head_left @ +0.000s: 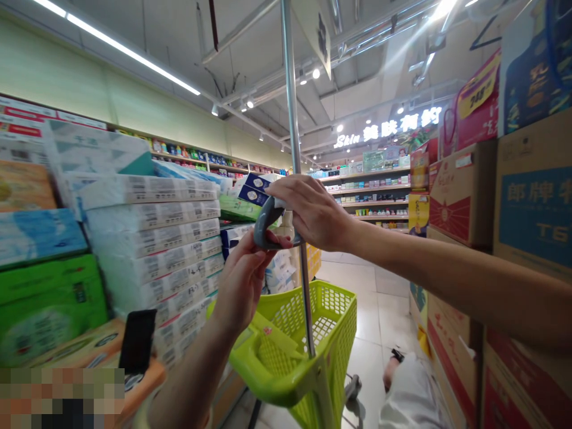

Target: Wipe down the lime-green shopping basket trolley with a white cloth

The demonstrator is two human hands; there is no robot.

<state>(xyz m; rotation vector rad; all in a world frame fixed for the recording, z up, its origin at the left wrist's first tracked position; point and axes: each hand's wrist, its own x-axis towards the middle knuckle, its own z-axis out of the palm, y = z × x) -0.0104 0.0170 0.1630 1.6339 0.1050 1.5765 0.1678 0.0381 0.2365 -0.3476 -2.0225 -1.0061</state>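
Both my hands are raised in front of me in a shop aisle. My left hand (243,280) curls its fingers round the lower part of a grey curved handle (264,223). My right hand (313,211) is closed over the top of the same handle, next to a thin metal pole (295,149) that rises from a lime-green plastic shopping basket (308,351). Small blue and white boxes (252,189) sit just behind my right fingers; whether the fingers touch them is unclear.
Stacked tissue packs (152,238) and green packs (44,304) fill the left side. Cardboard boxes (531,196) line the right. A black phone (136,342) leans at lower left. Shelves of goods (370,190) stand at the back under a lit sign (388,128). My white trouser leg and sandalled foot (402,381) show below.
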